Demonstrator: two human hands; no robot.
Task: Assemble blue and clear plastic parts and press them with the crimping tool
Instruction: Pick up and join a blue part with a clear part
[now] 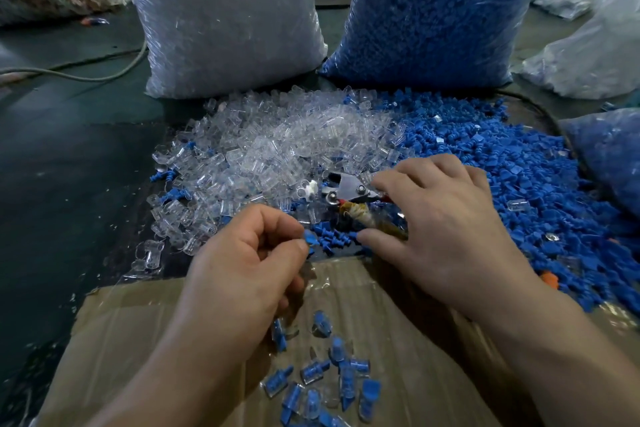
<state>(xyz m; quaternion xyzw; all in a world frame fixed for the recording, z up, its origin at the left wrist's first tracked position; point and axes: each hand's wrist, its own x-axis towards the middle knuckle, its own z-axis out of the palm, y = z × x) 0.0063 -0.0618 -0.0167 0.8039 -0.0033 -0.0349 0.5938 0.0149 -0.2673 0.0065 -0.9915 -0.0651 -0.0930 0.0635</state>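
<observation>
Blue part (310,238) pinched in my left hand (249,263), near the clear parts (277,146) it must join; my right hand (440,218) lies spread over the crimping tool (349,189), ready for pressing.

We count: hands 2, left hand (249,260) and right hand (443,229) | crimping tool (349,189) 1 | blue part (310,238) pinched in left fingers (294,248) 1 | big bags in front 2, clear bag (225,17) and blue bag (440,10) | cardboard sheet (156,340) 1 | assembled pieces (313,371) about twelve | loose clear parts (277,146), loose blue parts (502,170): too many to count
</observation>
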